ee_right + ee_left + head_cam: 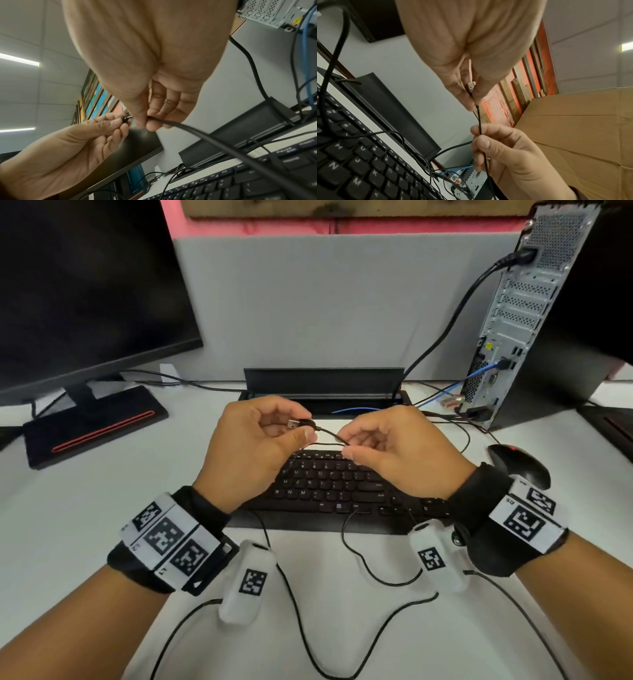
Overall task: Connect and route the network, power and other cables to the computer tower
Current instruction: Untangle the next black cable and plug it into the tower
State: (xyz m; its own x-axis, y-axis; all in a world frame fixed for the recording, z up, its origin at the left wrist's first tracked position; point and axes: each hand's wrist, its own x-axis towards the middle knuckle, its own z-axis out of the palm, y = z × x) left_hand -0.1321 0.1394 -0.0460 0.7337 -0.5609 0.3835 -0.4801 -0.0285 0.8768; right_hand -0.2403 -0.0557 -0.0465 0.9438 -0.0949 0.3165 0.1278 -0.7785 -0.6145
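Above the black keyboard (329, 484), my left hand (260, 440) pinches a USB plug (297, 424) between thumb and fingers, its metal end pointing left. A short way along its thin black cable (329, 434), my right hand (380, 443) pinches the cable between thumb and forefinger. The left wrist view shows the USB plug (471, 86) in my left hand (471, 97) and the cable (480, 124) running down into my right hand (488, 146). The computer tower (520, 313) stands at the right, its rear panel facing me, with a thick black power cable (455, 313) and a blue network cable (479, 371) plugged in.
A monitor (85, 285) on a black stand (92, 426) fills the left. A black cable tray (323, 386) sits behind the keyboard against a grey partition (325, 302). A mouse (517, 463) lies right of the keyboard. Thin black cables (301, 628) loop across the near desk.
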